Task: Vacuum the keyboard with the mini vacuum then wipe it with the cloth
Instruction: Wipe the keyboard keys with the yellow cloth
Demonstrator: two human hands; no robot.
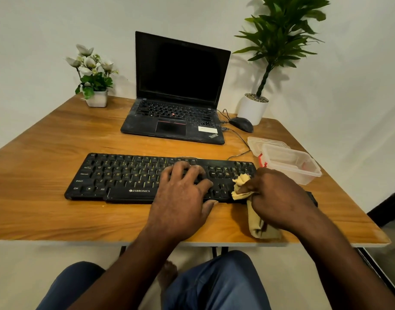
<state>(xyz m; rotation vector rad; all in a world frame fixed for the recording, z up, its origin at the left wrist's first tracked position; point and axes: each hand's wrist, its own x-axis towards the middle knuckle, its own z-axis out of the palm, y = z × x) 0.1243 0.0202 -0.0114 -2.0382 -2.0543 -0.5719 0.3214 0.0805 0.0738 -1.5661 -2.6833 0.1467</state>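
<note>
Right grip (279,198) pinches cloth (241,184) on keyboard (125,175); left grip (183,193) loose on it.

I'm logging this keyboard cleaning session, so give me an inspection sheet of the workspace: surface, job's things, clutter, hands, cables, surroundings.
Surface: wooden table.
Job's things: black keyboard lies flat; yellow cloth over its right end; mini vacuum not identified.
Clutter: open laptop, screen dark; mouse; clear plastic container, open.
Hands: left hand rests on the keys; right hand grips the cloth.
Cables: thin cable runs from the laptop toward the keyboard.
Surroundings: flower pot back left, potted plant back right, white wall.
</note>
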